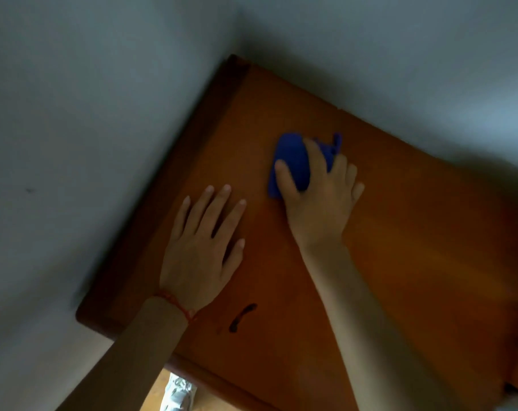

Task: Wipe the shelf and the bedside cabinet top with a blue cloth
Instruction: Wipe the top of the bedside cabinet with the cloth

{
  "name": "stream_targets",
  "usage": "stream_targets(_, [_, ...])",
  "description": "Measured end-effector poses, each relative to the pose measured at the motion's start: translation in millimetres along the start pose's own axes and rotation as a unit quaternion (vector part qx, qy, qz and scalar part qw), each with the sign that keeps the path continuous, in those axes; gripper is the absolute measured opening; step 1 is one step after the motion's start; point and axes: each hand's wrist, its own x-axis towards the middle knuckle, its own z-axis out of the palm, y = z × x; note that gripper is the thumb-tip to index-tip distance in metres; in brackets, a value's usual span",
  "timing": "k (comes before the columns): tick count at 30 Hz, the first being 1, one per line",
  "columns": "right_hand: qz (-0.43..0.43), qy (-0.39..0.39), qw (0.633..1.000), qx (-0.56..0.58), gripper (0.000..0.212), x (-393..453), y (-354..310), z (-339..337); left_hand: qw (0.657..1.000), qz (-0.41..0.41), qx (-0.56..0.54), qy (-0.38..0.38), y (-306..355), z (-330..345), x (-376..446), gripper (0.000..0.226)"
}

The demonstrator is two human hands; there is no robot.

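Observation:
An orange-brown wooden cabinet top (414, 232) fills the corner between two pale walls. A bunched blue cloth (293, 161) lies on it near the back wall. My right hand (320, 200) presses down on the cloth, thumb and fingers wrapped over it. My left hand (204, 247) rests flat on the wood to the left, fingers spread, holding nothing. A red string bracelet (177, 304) circles the left wrist.
Grey-white walls (88, 129) close in on the left and back of the top. A dark curved mark (242, 317) shows on the wood near the front edge. Below the front edge a pale floor and a light shoe (179, 393) are visible.

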Motion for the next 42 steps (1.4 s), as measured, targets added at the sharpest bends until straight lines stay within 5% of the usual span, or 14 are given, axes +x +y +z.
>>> stream_targets(3, [-0.054,-0.026,0.998,-0.034,0.057,-16.5,7.3,-7.5,1.000,-0.004,-0.003,-0.008,1.4,-1.6,0.6,0.048])
stream_targets(9, [-0.041,-0.024,0.999,0.023,0.056,84.9,-3.9,7.0,1.000,-0.008,0.009,-0.020,0.6,-0.7,0.3,0.047])
stream_targets(15, [-0.059,-0.018,0.998,-0.010,0.061,47.5,18.8,-5.9,1.000,-0.013,0.003,-0.023,0.1,-1.4,0.8,0.047])
stream_targets(22, [-0.194,-0.071,0.978,0.031,0.059,102.3,-21.1,17.6,1.000,-0.013,0.006,-0.008,2.1,2.7,-2.1,0.047])
stream_targets(42, [-0.174,-0.061,0.983,0.017,0.063,91.4,-30.8,20.2,1.000,-0.015,-0.002,0.000,1.6,0.3,-1.2,0.048])
